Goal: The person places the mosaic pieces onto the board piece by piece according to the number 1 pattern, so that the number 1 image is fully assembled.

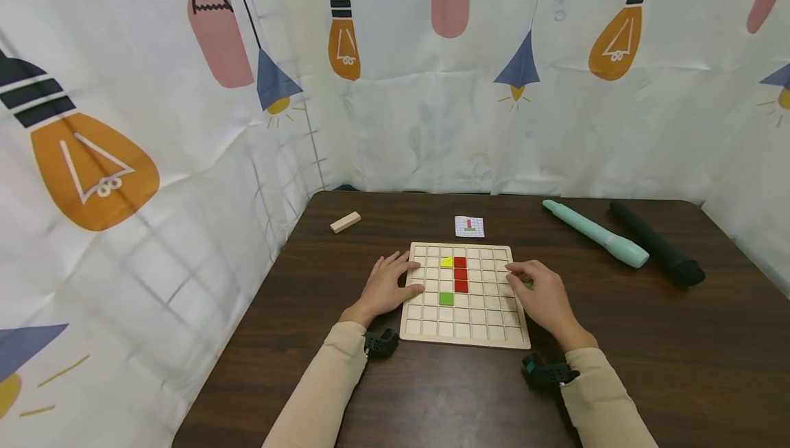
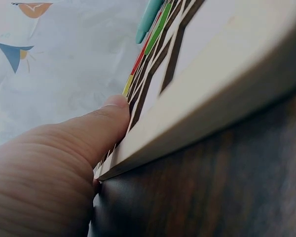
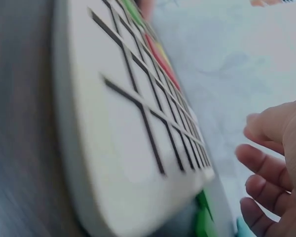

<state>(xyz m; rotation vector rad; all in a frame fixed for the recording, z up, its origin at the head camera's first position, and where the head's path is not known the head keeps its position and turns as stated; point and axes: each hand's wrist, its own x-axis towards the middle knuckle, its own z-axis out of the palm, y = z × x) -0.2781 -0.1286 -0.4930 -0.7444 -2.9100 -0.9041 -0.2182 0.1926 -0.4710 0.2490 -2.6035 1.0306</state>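
Note:
A pale wooden grid board [image 1: 432,330] lies on the table. Set into its squares are a yellow piece [image 1: 446,263], three red squares in a column, the middle red square [image 1: 460,274] among them, and a green square [image 1: 446,299] lower left. My left hand [image 1: 384,287] rests at the board's left edge, its thumb [image 2: 101,126] and fingertips over the rim. At the opposite edge, my right hand [image 1: 543,295] hovers with loosely bent fingers [image 3: 269,192]; nothing shows between them. Green pieces [image 3: 203,217] lie beside the board, mostly hidden by this hand in the head view.
Behind the board lies a small card [image 1: 469,227] printed with a coloured grid pattern. A plain wooden block [image 1: 345,222] lies at the far left. To the right are a teal stick-shaped object [image 1: 595,232] and a black one [image 1: 657,243]. Patterned cloth [image 1: 395,132] hangs behind the table.

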